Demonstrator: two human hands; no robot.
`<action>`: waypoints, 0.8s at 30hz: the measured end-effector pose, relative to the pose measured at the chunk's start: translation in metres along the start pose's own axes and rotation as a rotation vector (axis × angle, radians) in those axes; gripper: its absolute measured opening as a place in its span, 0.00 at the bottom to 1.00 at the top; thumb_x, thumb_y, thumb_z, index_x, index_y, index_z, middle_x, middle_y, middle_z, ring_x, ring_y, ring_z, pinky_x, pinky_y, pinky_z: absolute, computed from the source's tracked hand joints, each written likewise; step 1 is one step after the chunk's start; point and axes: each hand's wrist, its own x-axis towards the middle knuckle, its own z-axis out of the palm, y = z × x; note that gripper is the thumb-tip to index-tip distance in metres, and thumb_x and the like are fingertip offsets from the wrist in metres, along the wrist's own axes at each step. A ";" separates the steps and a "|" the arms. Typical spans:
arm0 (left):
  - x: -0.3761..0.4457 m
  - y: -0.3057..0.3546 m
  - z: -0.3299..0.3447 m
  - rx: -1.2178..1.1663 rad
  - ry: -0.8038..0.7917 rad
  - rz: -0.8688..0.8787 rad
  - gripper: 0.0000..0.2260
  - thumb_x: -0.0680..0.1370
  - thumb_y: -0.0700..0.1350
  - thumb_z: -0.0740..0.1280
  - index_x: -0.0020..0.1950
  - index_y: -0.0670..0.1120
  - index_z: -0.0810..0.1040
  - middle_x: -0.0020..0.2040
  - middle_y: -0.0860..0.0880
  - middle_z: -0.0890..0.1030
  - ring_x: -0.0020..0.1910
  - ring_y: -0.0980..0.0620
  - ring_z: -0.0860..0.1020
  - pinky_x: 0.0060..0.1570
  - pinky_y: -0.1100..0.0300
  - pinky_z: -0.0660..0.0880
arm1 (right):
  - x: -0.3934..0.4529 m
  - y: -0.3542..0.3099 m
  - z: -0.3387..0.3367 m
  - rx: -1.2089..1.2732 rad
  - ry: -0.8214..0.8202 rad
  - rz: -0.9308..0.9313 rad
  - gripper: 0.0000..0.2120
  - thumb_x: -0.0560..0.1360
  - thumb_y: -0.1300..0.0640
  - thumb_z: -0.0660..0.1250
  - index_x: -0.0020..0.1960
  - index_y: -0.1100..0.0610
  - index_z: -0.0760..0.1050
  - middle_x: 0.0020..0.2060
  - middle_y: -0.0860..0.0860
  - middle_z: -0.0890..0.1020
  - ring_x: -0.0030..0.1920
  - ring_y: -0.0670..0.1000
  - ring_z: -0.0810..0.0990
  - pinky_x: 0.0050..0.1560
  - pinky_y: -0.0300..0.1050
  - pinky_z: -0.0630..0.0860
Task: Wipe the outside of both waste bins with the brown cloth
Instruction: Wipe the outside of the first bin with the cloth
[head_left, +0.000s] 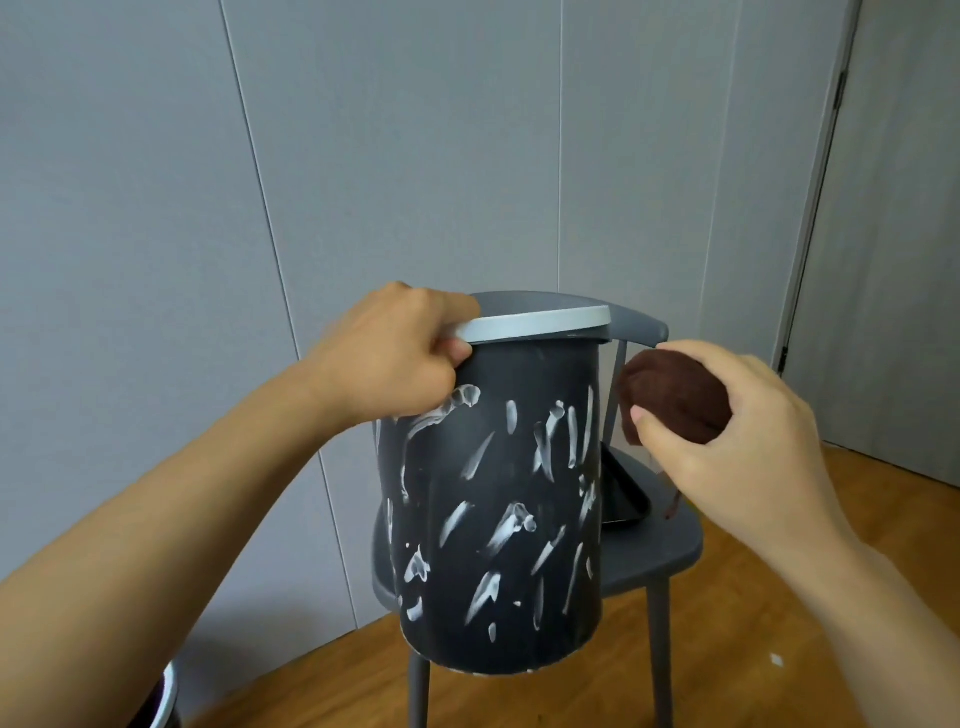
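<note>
The left hand (395, 353) grips the pale grey rim (540, 325) of the dark waste bin (498, 525) at its upper left, with the fingers curled over the rim and the thumb pressed under it. The bin hangs from this hand in front of the grey chair (660, 545); if its bottom touches the front edge of the seat, I cannot tell. The bin leans a little, so that its bottom comes toward the camera.

The right hand (737, 447) holds the brown cloth (675, 397), which is pressed into a ball between the thumb and the curled fingers. The cloth is just beside the upper right side of the bin, near the rim, but it does not touch the bin. A thin dark thread hangs down below the hand.

The bin is round and nearly black, with a matte surface. Many white smears and short strokes cover its front, from under the rim down to near the bottom. Behind the bin, a black tray (623, 493) lies on the seat, toward its right side.

At the lower left corner of the view, a part of a second bin (166, 701) with a pale rim stands on the wooden floor (779, 649).
</note>
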 end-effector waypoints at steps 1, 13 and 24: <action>0.000 0.002 0.003 -0.007 -0.022 -0.004 0.03 0.72 0.42 0.62 0.38 0.48 0.71 0.28 0.50 0.73 0.30 0.48 0.71 0.30 0.52 0.70 | 0.000 -0.003 -0.001 0.003 -0.001 -0.008 0.26 0.73 0.49 0.77 0.69 0.47 0.77 0.59 0.49 0.81 0.56 0.49 0.77 0.49 0.31 0.70; 0.015 -0.016 0.022 -0.290 -0.255 -0.109 0.07 0.78 0.43 0.62 0.40 0.47 0.72 0.34 0.47 0.75 0.35 0.48 0.72 0.39 0.50 0.70 | 0.015 -0.021 0.033 -0.090 -0.108 -0.029 0.28 0.73 0.45 0.78 0.71 0.44 0.74 0.60 0.48 0.76 0.53 0.50 0.76 0.51 0.39 0.72; 0.021 -0.027 0.017 -0.396 -0.288 -0.049 0.12 0.85 0.49 0.57 0.47 0.49 0.76 0.38 0.53 0.78 0.38 0.53 0.75 0.43 0.55 0.72 | 0.023 -0.016 0.063 0.018 -0.137 -0.060 0.25 0.78 0.44 0.71 0.72 0.47 0.70 0.61 0.41 0.74 0.56 0.46 0.76 0.53 0.37 0.74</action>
